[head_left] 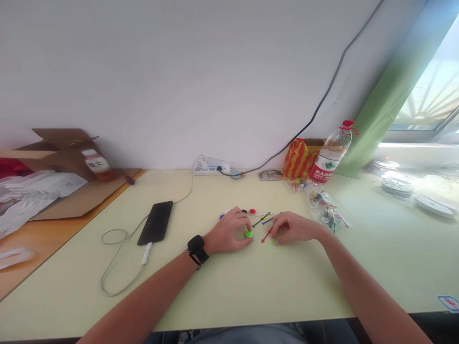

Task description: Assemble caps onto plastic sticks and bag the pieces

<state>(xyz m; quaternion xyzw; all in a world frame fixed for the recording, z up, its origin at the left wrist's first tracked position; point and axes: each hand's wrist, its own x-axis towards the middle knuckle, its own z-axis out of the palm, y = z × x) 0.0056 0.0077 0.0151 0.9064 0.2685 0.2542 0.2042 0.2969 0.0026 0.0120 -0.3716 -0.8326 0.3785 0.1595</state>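
Note:
My left hand (229,233), with a black watch on the wrist, rests on the pale green table (229,286) with its fingers pinched on a small green disc (248,234). My right hand (291,228) lies just to the right, fingers closed on a thin red stick (266,235). A thin green stick (270,243) lies on the table under that hand. Behind the hands lie small round pieces, one red (253,211), and several thin coloured sticks (264,219).
A black phone (156,222) on a white cable lies to the left. A power strip (211,167), glasses (269,175), a striped bag (298,158), a water bottle (330,154) and a clear packet of coloured parts (328,210) stand behind. A cardboard box (60,153) sits far left.

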